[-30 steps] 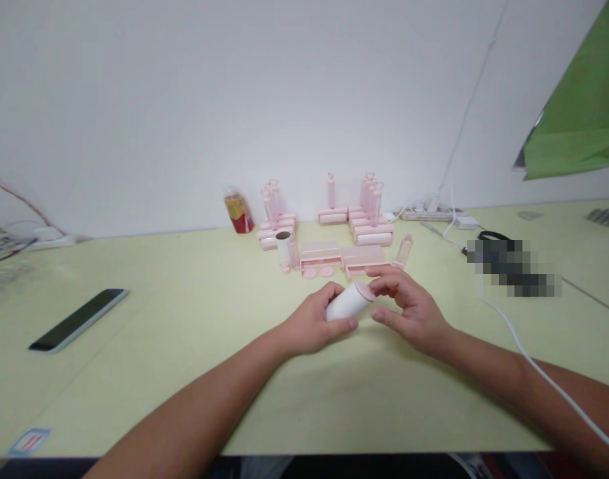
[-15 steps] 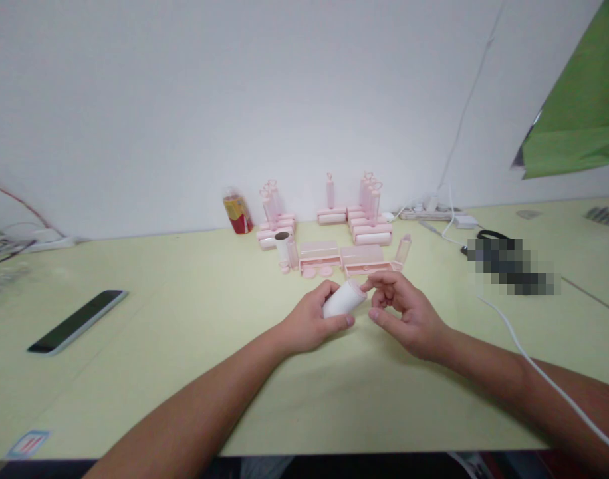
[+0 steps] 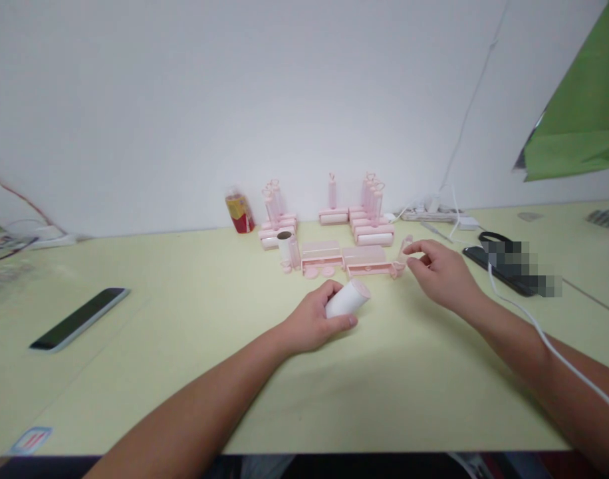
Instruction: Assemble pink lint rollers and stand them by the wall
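While seemingly finished sets line the worktop's back edge, a loose roll stands apart, the left hand's fingers wrap a capped roll nearer the front edge, two cases look unfilled, and whether the right hand's bent fingers pinch a tube is unclear.

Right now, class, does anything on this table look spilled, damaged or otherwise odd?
Nothing looks spilled, and the white roll in the left hand shows no damage. A blocky pixelated patch oddly hides part of the black slab at right, and a white cable crosses in front of the right forearm, awkwardly placed for handwork.
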Demonstrator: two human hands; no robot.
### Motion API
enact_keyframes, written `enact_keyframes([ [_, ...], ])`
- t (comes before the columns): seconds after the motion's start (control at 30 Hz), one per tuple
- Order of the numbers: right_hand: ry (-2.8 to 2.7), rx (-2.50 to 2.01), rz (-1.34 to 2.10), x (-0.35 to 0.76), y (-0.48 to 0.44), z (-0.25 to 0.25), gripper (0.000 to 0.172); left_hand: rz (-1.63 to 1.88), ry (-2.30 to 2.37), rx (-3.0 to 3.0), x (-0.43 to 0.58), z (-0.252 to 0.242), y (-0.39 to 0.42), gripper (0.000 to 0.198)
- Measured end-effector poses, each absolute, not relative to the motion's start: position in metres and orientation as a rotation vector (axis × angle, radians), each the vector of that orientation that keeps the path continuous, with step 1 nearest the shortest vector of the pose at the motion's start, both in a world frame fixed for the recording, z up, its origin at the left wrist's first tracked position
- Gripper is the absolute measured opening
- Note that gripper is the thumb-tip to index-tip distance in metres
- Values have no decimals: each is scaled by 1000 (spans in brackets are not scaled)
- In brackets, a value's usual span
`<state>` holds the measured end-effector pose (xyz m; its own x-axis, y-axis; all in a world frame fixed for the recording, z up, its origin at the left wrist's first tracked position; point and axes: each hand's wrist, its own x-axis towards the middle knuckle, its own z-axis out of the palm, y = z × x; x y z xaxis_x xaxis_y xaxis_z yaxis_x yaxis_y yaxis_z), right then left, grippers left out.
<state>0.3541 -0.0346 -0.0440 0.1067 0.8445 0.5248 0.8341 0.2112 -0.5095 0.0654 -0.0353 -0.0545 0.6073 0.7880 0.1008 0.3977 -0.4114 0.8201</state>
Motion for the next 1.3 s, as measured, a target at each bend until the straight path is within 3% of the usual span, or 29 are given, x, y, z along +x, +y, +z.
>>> enact_keyframes([
  [0.33, -2109, -1787, 112, 357, -24, -64, 28, 637, 932, 2034, 66, -51, -37, 43],
  [0.7, -2155, -1810, 165, 350, -28, -66, 23, 640, 931, 2032, 66, -51, -37, 44],
  [0.93, -2182, -1875, 132, 350, -30, -61, 34, 661, 911, 2011, 67, -50, -38, 43],
  [1.3, -2231, -1553, 325, 346, -30, -65, 29, 685, 911, 1990, 67, -52, -36, 45],
])
